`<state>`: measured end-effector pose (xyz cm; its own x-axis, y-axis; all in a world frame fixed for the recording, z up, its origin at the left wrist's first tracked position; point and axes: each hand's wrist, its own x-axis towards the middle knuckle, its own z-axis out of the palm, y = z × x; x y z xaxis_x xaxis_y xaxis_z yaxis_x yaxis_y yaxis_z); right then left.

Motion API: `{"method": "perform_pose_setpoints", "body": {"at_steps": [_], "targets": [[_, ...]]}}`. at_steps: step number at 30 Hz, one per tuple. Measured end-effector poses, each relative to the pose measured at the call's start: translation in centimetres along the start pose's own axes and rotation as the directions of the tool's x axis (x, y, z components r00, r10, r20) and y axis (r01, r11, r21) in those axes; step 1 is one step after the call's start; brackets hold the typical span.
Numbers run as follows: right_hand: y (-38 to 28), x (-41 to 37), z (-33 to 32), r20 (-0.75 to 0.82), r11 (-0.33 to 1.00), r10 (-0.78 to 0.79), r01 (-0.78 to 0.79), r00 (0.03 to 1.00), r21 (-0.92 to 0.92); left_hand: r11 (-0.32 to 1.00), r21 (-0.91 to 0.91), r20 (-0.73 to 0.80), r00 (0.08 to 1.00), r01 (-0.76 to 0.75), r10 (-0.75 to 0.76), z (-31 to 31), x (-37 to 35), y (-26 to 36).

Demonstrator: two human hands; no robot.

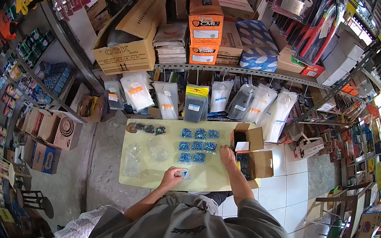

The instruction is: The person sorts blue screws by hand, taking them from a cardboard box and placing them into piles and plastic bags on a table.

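Observation:
My left hand (pixel 172 177) is closed on the edge of a small clear plastic bag (pixel 185 174) with a few blue pieces inside, near the front of the pale yellow table (pixel 145 180). My right hand (pixel 227 157) is over the table beside an open cardboard box (pixel 261 163) that holds many small blue pieces (pixel 243 163). Its fingers look curled together; whatever they hold is too small to make out. Left of it, filled bags of blue pieces (pixel 197 145) lie in rows. Empty-looking clear bags (pixel 133 160) lie at the table's left side.
Dark packets (pixel 150 128) lie at the table's back left. A second open carton (pixel 251 135) stands at the back right. Behind the table hang bags of cable ties (pixel 166 100), below a shelf of boxes (pixel 206 30). Shelving with goods stands on both sides.

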<state>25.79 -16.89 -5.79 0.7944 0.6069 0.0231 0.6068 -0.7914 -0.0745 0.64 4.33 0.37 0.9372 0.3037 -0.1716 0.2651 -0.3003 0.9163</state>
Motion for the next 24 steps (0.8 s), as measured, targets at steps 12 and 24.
{"method": "perform_pose_setpoints", "body": {"at_steps": [12,24], "targets": [[-0.7,0.2,-3.0,-0.034,0.995,-0.052,0.049,0.998,-0.092,0.998,-0.052,-0.047,0.998,-0.038,0.036,0.4,-0.2,-1.3],[-11.8,-5.2,-8.1,-0.034,0.439,0.012,0.025,0.999,0.898,1.000,-0.003,-0.020,1.000,0.012,-0.012,0.5,0.2,-0.8]]}}
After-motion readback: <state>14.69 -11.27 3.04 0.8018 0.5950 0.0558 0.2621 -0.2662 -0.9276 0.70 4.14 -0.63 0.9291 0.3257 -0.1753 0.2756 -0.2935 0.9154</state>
